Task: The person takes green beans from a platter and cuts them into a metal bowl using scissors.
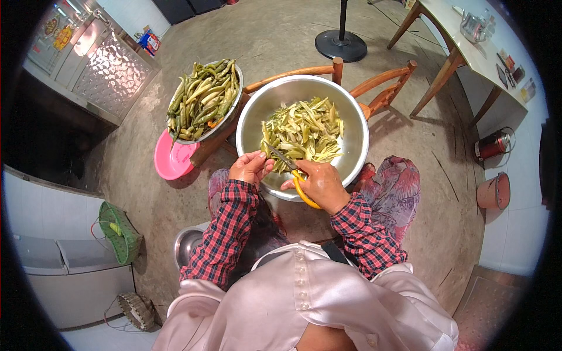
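Yellow-handled scissors (299,189) are held in my right hand (324,184), their dark blades pointing up and left over the near side of a large metal basin (358,131). Close to the blade tips, my left hand (250,167) pinches a green pepper (264,148), mostly hidden by the fingers. Cut pale-green pepper pieces (303,127) form a heap inside the basin. To the left of it, a second metal bowl (239,83) is piled high with whole long green peppers (206,96).
Wooden chairs (382,85) stand behind and beside the basin. A pink plastic basin (169,160) sits on the floor below the pepper bowl. By my left leg is a metal bowl (186,248). A black stand base (340,46) and a table (474,57) are farther off.
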The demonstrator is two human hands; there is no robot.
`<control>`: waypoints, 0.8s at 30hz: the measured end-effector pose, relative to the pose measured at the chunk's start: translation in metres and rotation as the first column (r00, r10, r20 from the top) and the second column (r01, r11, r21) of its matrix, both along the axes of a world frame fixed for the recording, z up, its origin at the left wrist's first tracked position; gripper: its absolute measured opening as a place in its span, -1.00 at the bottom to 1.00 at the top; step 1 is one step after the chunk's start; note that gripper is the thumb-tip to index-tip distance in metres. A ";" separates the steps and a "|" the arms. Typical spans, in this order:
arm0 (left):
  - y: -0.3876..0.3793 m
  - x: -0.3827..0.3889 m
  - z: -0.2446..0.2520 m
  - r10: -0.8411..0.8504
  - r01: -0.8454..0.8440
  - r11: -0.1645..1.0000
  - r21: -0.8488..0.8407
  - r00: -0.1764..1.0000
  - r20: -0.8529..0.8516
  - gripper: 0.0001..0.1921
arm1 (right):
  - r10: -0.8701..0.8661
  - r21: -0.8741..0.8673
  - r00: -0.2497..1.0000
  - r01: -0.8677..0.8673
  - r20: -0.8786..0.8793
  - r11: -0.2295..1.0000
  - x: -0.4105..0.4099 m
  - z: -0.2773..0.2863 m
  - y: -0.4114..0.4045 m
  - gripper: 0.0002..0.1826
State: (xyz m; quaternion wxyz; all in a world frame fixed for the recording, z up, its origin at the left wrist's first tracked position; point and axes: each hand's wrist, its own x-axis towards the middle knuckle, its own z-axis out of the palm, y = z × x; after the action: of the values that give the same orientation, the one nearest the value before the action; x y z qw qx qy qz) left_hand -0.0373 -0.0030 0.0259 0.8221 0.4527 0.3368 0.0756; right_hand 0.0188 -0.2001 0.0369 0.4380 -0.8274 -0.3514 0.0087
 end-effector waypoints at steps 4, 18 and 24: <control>0.001 -0.001 -0.002 0.002 -0.002 0.999 -0.035 1.000 -0.005 -0.79 | -0.002 0.015 0.999 0.003 -0.033 1.000 -0.002 -0.003 0.001 -0.44; -0.001 0.001 -0.001 0.019 -0.015 0.993 0.118 0.999 -0.035 -0.78 | -0.042 -0.038 0.999 0.041 -0.023 0.998 -0.003 -0.004 0.002 -0.42; 0.003 -0.001 -0.004 0.045 -0.045 0.999 0.025 0.999 0.002 -0.81 | -0.025 -0.046 0.997 0.022 -0.066 0.999 -0.003 -0.003 0.001 -0.42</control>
State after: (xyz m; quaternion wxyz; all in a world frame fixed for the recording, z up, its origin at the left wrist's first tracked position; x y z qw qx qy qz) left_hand -0.0379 -0.0003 0.0221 0.8147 0.4553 0.3454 0.0985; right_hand 0.0162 -0.1992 0.0338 0.4307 -0.8404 -0.3265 0.0391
